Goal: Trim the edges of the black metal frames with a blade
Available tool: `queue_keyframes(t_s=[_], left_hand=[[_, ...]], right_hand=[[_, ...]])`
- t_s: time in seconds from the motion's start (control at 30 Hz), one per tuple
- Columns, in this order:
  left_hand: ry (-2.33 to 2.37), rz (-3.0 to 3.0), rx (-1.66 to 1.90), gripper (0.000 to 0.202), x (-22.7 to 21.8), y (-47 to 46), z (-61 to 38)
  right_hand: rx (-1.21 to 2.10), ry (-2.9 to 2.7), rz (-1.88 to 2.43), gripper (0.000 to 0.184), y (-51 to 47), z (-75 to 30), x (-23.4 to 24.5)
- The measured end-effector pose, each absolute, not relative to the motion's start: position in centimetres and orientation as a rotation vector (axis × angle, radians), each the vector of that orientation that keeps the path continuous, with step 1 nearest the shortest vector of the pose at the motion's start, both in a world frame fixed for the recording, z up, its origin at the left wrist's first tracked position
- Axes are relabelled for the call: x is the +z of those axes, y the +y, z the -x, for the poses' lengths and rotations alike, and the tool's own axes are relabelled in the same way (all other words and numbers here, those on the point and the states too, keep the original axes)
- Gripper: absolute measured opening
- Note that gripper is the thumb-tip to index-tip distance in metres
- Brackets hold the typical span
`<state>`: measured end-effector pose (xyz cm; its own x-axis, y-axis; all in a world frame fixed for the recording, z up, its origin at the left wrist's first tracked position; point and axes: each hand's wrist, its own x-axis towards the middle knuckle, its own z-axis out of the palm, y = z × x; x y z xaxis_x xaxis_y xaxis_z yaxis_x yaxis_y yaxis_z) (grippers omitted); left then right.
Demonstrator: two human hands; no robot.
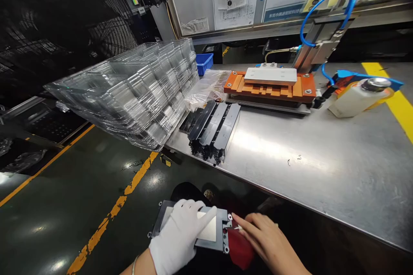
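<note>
My left hand [179, 238], in a white glove, lies over a flat grey metal plate [211, 230] with a pale rectangular face, fingers wrapped across it and holding it on my lap below the table edge. Bare, my right hand [266, 240] is at the plate's right edge, its fingers pinched on a small thin white piece there that I cannot make out. Something red [240, 249] lies under the right hand. On the steel table [322, 159] ahead, three dark grey parts [213, 126] lie side by side near the front edge.
A tall stack of clear plastic trays [135, 90] overhangs the table's left end. An orange fixture with a white block [271, 84] stands at the back, with a pneumatic cylinder and blue hose [322, 30]. A white bottle [358, 96] lies at right. Dark floor with yellow lines [129, 189] spreads left.
</note>
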<state>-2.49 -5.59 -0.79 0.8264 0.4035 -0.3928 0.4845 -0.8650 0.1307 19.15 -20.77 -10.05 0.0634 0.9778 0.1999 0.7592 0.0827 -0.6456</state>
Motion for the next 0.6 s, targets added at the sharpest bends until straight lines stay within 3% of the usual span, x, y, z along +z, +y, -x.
queue_keyframes(t_s=[0.13, 0.2, 0.6], left_hand=[[0.840, -2.856, -0.458, 0.091, -2.1, -6.5, 2.5], [0.855, -2.902, -0.420, 0.091, -2.5, -6.7, 2.5], [0.889, -2.951, -0.340, 0.089, -3.1, -6.8, 2.7]], right_hand=[[1.394, -1.148, 1.743, 0.054, -21.5, -17.0, -9.3], [1.653, -0.937, 1.695, 0.060, -21.3, -16.1, -8.8], [1.699, -0.936, 1.677, 0.069, -20.5, -15.1, -8.7]])
